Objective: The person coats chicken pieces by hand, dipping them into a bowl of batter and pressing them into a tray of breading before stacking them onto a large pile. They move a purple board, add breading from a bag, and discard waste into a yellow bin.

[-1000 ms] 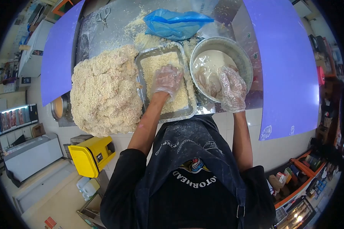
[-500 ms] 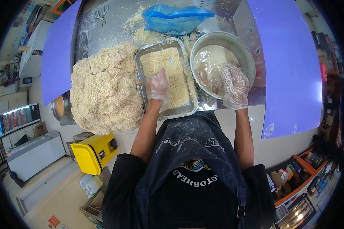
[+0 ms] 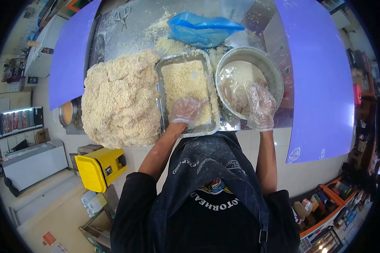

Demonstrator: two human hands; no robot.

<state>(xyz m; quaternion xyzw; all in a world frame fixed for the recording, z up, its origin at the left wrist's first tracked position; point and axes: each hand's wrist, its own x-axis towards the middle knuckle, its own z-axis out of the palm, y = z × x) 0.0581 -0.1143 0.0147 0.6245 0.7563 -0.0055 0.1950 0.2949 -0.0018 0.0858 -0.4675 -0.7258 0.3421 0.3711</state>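
Note:
My left hand (image 3: 187,111), in a clear plastic glove, lies low over the yellowish crumbs (image 3: 185,80) in a metal tray (image 3: 159,84). Its fingers point right, and no item shows in it. Gloved too, my right hand (image 3: 262,104) reaches over the near right rim of a round metal pot (image 3: 279,71) of pale batter (image 3: 240,71). Its fingertips are down at pinkish pieces (image 3: 236,96) in the batter, so its hold is unclear. Left of the tray rises a big crumb-coated heap (image 3: 120,99).
Behind the tray is a blue plastic bag (image 3: 202,30). Scissors (image 3: 122,18) lie at the back left of the metal table (image 3: 145,14). Purple panels flank the table at left (image 3: 71,59) and right (image 3: 321,84). A yellow bin (image 3: 98,170) stands on the floor.
My left hand has moved nearer to me and turned, its fingers now pointing right over the crumbs. My right hand remains at the pot. The whole view has shifted slightly.

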